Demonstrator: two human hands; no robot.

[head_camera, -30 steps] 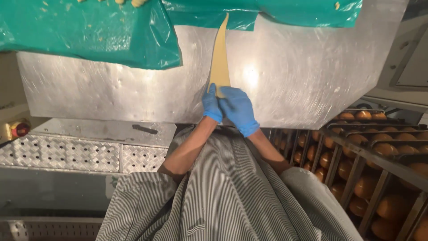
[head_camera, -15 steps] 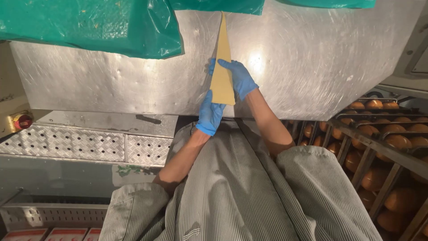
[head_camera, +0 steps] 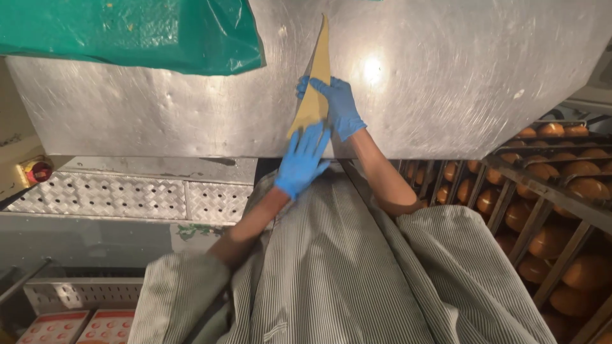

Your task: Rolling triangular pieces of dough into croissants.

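Note:
A long, thin triangle of pale yellow dough (head_camera: 320, 57) lies on the steel table (head_camera: 478, 76), its tip pointing away from me. Both my hands wear blue gloves. My left hand (head_camera: 302, 160) rests on the wide near end of the dough at the table's edge, fingers spread and flat. Just beyond it, my right hand (head_camera: 339, 107) lies over the dough's right edge, fingers curled on the strip. My striped grey sleeves and coat fill the lower half of the view.
A green plastic sheet (head_camera: 127, 32) covers the table's far left. A rack of browned round buns (head_camera: 574, 191) stands at the right. Below the table at left are a perforated metal panel (head_camera: 127, 194), a red button (head_camera: 38, 171) and red-and-white boxes (head_camera: 64, 325).
Both hands began together at the dough's wide end. My right hand has slid up along the strip while my left hand has come back to the near end.

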